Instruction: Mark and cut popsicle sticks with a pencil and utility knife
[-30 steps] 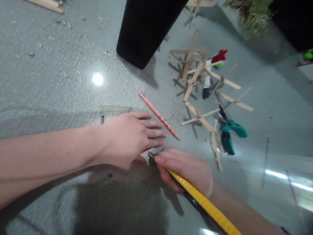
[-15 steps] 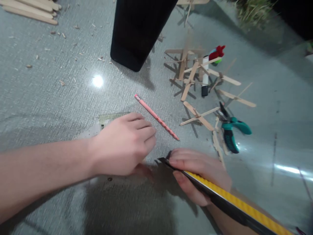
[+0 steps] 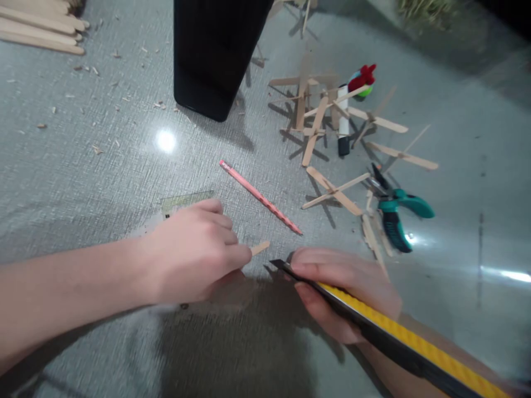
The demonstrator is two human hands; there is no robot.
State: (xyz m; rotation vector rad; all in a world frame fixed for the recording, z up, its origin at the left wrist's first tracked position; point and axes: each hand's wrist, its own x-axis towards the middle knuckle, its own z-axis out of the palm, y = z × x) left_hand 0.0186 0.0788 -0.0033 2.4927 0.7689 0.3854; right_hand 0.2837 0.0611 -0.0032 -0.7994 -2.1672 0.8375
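My left hand [image 3: 199, 251] is closed, its fingers pinched round a small popsicle stick [image 3: 261, 247] whose end pokes out to the right. Most of that stick is hidden by the hand. In my right hand [image 3: 340, 287] lies a yellow and black utility knife [image 3: 385, 334], with the fingers wrapped round its front part. The knife's dark blade points left, a short way from the stick's end and apart from it. A clear ruler [image 3: 186, 202] shows partly from behind my left hand. Above both hands lies a pink pencil [image 3: 261, 197].
Several crossed popsicle-stick pieces [image 3: 334, 192] lie at upper right, around a white marker [image 3: 343, 121] and a red toy [image 3: 362, 77]. Teal-handled pliers [image 3: 394, 215] rest beside them. A black phone-like slab [image 3: 215, 61] stands at the top. Loose sticks [image 3: 41, 27] lie at upper left among wood shavings.
My left hand has drawn a little to the left, and the stick's end now shows beyond its fingers. The right hand keeps hold of the knife almost in place. The view has shifted slightly.
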